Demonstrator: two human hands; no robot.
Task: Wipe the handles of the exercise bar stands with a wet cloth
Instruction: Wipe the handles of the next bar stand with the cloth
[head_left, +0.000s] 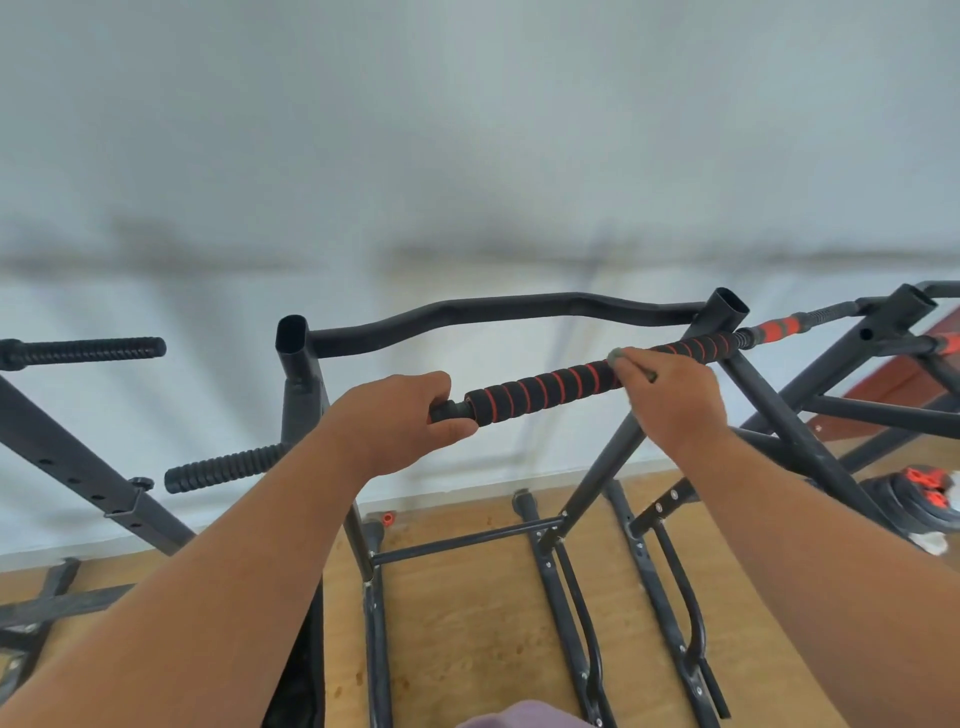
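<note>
A bar handle (545, 387) padded in black foam with red spiral stripes runs slantwise across the middle, rising to the right. My left hand (400, 415) grips its bare near end. My right hand (670, 400) is wrapped over the padding further up and holds a small grey cloth (618, 355) against it; only an edge of the cloth shows past the fingers. The handle belongs to a black steel stand (769, 405) with crossed legs.
A curved black top bar (498, 309) spans two open tube ends behind the handle. Ribbed black grips (223, 467) stick out at the left. Further stand frames rest on the wooden floor (467, 623). Black and red weight plates (924, 499) lie at the right by the white wall.
</note>
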